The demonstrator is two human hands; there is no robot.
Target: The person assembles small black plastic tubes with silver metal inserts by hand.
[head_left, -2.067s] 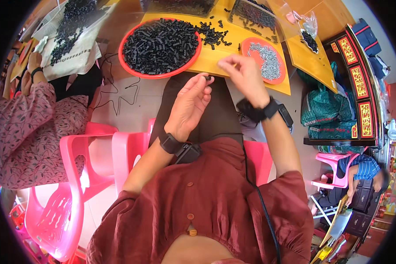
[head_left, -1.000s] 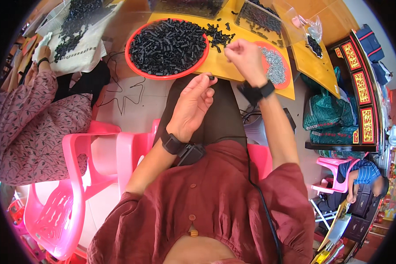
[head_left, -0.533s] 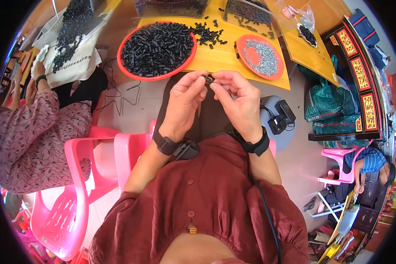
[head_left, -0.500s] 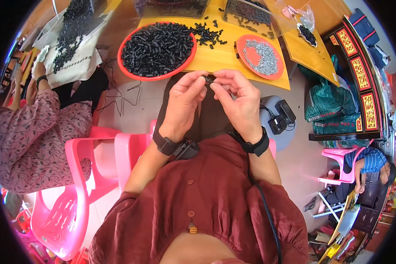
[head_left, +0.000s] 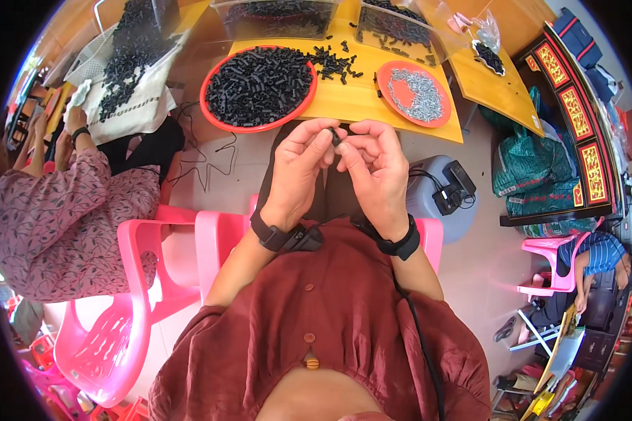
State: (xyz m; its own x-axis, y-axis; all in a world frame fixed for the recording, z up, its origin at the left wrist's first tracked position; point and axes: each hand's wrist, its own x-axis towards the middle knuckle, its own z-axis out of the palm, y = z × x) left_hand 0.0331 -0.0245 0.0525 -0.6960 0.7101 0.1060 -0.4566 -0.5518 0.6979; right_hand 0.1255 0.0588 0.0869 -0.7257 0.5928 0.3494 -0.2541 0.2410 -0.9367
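Note:
Over my lap, close to the table's front edge, my left hand (head_left: pixel 298 168) pinches a small black plastic part (head_left: pixel 335 136) between thumb and forefinger. The fingertips of my right hand (head_left: pixel 376 172) are closed at the lower end of that part. Whether they grip the part itself or something tiny beside it is hidden. Beyond my hands, a red round tray (head_left: pixel 202 95) is heaped with small black plastic tubes (head_left: pixel 260 85). To its right, a smaller red plate (head_left: pixel 393 107) carries a pile of small silvery metal pieces, like screws (head_left: pixel 428 98).
Loose black parts (head_left: pixel 336 64) lie on the yellow table (head_left: pixel 351 105) between tray and plate. Clear bins (head_left: pixel 277 21) of black parts stand behind. At left, a co-worker (head_left: pixel 77 210) sits by a pink chair (head_left: pixel 112 337). A grey-blue stool (head_left: pixel 435 217) with black adapters stands right.
My hands have come slightly nearer my body, and the black part has turned more upright between the fingertips. The view has shifted a little, moving the tray right in the picture.

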